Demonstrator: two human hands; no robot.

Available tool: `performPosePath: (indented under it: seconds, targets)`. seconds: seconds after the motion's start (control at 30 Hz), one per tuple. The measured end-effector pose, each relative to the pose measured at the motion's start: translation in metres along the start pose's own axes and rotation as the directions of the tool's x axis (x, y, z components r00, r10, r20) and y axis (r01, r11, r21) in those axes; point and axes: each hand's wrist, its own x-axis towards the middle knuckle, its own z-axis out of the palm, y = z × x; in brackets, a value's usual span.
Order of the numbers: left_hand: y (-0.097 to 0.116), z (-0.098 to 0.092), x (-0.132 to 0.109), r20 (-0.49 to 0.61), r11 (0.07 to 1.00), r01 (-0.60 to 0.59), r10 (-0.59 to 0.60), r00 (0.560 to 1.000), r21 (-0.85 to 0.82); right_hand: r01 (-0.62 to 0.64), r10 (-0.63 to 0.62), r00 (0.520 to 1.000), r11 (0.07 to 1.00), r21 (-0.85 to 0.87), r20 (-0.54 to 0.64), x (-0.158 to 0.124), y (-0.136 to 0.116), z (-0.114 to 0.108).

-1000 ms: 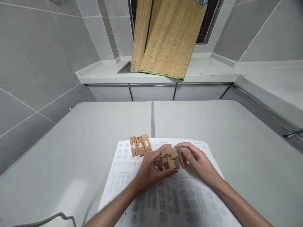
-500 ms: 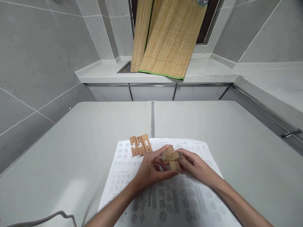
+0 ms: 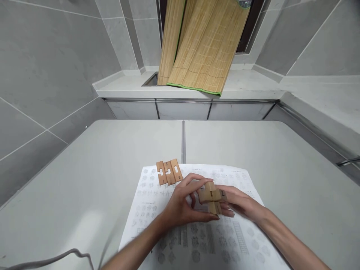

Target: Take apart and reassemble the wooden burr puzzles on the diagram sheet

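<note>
Wooden block puzzle (image 3: pixel 209 195) turned since earlier, nearer person; left hand (image 3: pixel 181 205) pinching it; right hand (image 3: pixel 245 202) touching, grip unclear.

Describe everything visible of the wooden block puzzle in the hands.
The wooden block puzzle, pale brown, looks made of interlocking bars jutting several ways; a dark 2-like mark shows at right. Held tilted over the printed sheet, it is gripped by the left hand and touched on its right side by the right hand.

Prob. home rm w/ tiled walls (image 3: pixel 56 56), bamboo mat (image 3: pixel 202 48).
</note>
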Motion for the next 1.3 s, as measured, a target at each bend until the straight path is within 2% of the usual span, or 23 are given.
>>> performPosePath:
  seconds: [0.1, 0.23, 0.33, 0.4, 0.5, 0.6, 0.73, 0.87, 1.03, 1.17, 1.2, 1.23, 1.3]
  targets:
    - [0.001, -0.001, 0.001, -0.006, 1.0, -0.025, 0.025, 1.0, 0.005, -0.016, 0.015, 1.0, 0.999, 0.048, 0.023, 0.001, 0.004, 0.0]
    - [-0.002, 0.003, 0.002, -0.022, 0.999, 0.035, -0.035, 0.999, 0.005, 0.045, -0.044, 0.999, 0.999, 0.022, -0.03, 0.004, 0.008, -0.004]
    - [-0.004, 0.007, 0.0, -0.157, 0.995, 0.082, -0.071, 0.985, 0.063, 0.114, -0.12, 0.983, 0.992, -0.054, -0.139, 0.005, 0.007, -0.01]
    - [-0.003, 0.007, -0.001, -0.269, 0.986, 0.096, -0.056, 0.961, 0.138, 0.123, -0.163, 0.952, 0.979, -0.163, -0.258, 0.003, 0.003, -0.016]
    - [0.003, -0.002, -0.002, -0.371, 0.953, 0.115, -0.003, 0.929, 0.281, 0.025, -0.211, 0.844, 0.934, -0.357, -0.493, -0.006, -0.002, -0.025]
    - [0.006, -0.023, -0.003, -0.391, 0.906, 0.163, 0.003, 0.921, 0.39, -0.219, -0.26, 0.668, 0.827, -0.518, -0.697, -0.02, -0.003, -0.031]
    - [-0.002, -0.051, -0.01, -0.4, 0.829, 0.216, 0.01, 0.916, 0.516, -0.472, -0.367, 0.495, 0.647, -0.598, -0.787, -0.036, 0.004, -0.036]
    - [-0.017, -0.071, -0.023, -0.382, 0.764, 0.254, -0.011, 0.924, 0.594, -0.595, -0.422, 0.404, 0.553, -0.583, -0.812, -0.039, 0.013, -0.039]
    - [-0.029, -0.086, -0.037, -0.298, 0.729, 0.239, -0.051, 0.953, 0.641, -0.678, -0.429, 0.382, 0.471, -0.564, -0.819, -0.039, 0.011, -0.033]
    - [-0.031, -0.095, -0.042, -0.278, 0.735, 0.267, -0.11, 0.954, 0.623, -0.785, -0.474, 0.315, 0.357, -0.506, -0.822, -0.042, 0.004, -0.016]
    - [-0.032, -0.097, -0.043, -0.276, 0.738, 0.271, -0.119, 0.954, 0.618, -0.776, -0.507, 0.325, 0.34, -0.532, -0.798, -0.041, 0.003, -0.009]
    - [-0.032, -0.098, -0.044, -0.273, 0.741, 0.272, -0.124, 0.954, 0.614, -0.743, -0.545, 0.356, 0.327, -0.584, -0.759, -0.039, 0.003, -0.002]
    - [-0.034, -0.101, -0.045, -0.263, 0.746, 0.268, -0.129, 0.956, 0.609, -0.589, -0.591, 0.499, 0.305, -0.748, -0.634, -0.03, 0.002, 0.015]
